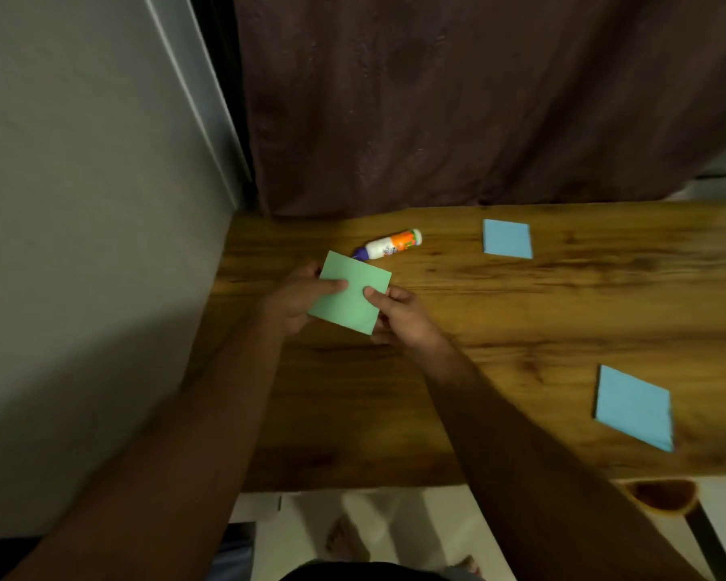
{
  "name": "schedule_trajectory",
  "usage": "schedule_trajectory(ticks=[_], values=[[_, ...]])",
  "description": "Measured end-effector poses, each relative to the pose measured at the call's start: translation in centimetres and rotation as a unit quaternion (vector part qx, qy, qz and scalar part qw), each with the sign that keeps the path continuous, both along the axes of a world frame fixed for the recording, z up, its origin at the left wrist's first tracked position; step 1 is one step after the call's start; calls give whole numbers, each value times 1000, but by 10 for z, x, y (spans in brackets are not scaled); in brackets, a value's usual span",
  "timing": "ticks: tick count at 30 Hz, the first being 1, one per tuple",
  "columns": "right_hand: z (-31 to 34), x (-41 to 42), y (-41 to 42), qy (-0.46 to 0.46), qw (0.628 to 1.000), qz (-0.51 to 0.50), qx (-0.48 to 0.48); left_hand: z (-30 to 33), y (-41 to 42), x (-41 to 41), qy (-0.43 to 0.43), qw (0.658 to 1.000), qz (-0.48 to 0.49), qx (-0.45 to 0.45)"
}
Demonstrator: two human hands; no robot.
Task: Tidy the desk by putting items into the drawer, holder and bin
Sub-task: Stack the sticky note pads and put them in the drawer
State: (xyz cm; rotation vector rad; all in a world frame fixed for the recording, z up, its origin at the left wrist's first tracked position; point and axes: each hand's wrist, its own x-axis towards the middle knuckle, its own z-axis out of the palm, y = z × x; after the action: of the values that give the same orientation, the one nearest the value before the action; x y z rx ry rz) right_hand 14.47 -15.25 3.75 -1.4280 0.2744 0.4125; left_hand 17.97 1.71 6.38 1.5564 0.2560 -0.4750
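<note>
While both forearms reach in from the near edge over the wooden desk (520, 312), the scene reads thus:
Left hand (296, 299): thumb laid across the top of the green note pad (351, 293), fingers curled beneath, pinching its left side.
Right hand (399, 314): thumb on top, fingers under, pinching the pad's right side.
Green note pad: held flat and slightly turned above the desk's left end.
Glue stick (388, 245): lying on its side just beyond the pad.
Far blue pad (507, 239): flat near the back edge.
Near blue pad (633, 406): flat by the front edge, well right.
</note>
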Motion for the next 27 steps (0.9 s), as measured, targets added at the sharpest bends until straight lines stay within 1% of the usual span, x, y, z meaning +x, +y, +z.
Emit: schedule_trajectory(ticks=[3, 6, 13, 17, 20, 23, 25, 27], values=[[11, -9, -52, -3, 999, -37, 22, 4, -60, -8, 3, 999, -14, -31], [19, -26, -110, -1, 998, -54, 20, 4, -120, -19, 19, 999, -20, -35], [16, -78, -240, -11, 990, -132, -41, -12, -252, -53, 27, 997, -77, -7], [5, -107, -303, 20, 980, -184, -69, -29, -314, -72, 47, 992, -116, 24], [-2, -126, -350, 34, 967, -233, -93, -44, -349, -82, 48, 986, -144, 66], [-8, -145, -387, 61, 951, -286, -101, -64, -369, -87, 16, 978, -152, 140], [-17, -155, -403, 91, 945, -296, -102, -73, -379, -89, 1, 971, -148, 188], [-24, -159, -410, 122, 946, -278, -114, -77, -387, -89, -18, 961, -152, 232]])
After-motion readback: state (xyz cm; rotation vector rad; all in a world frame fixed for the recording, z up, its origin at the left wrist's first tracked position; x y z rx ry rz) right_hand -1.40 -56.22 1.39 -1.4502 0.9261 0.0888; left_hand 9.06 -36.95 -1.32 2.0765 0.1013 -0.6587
